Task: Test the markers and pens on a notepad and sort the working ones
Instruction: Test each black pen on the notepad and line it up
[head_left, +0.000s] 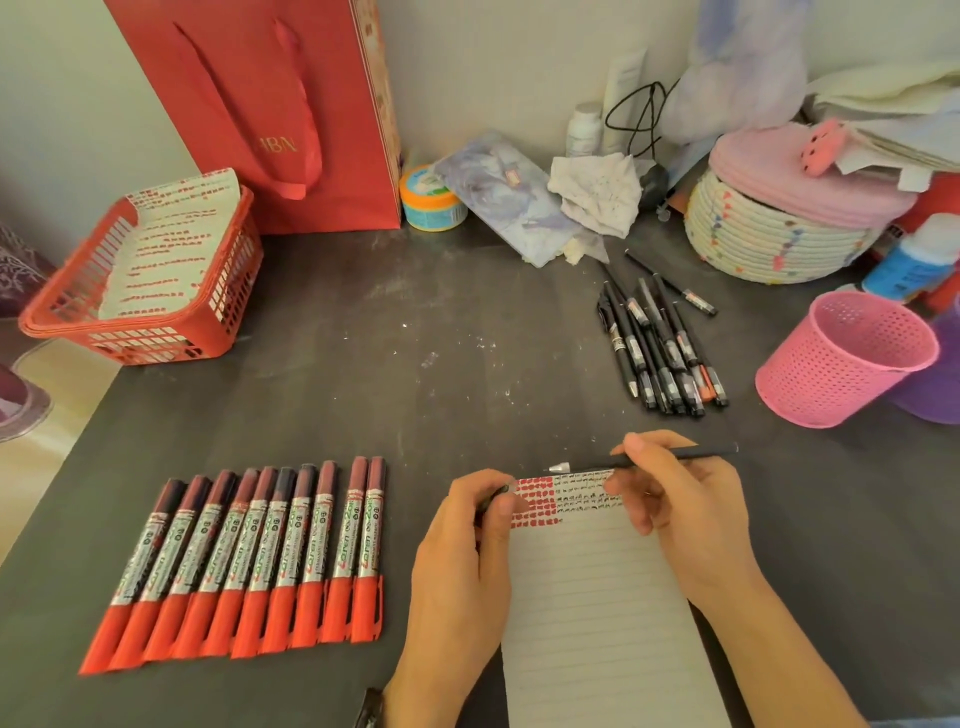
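right hand (680, 504) gripping pen (670, 457) over notepad (597, 597) to scribble | left hand (467, 545) pinching cap (500, 493), pinning paper

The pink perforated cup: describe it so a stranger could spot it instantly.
Start at the dark grey tabletop and go to its right edge, past the pile of black pens. The pink perforated plastic cup stands there, tilted and empty. Unlike the woven cream basket behind it, its wall is dotted with small holes.
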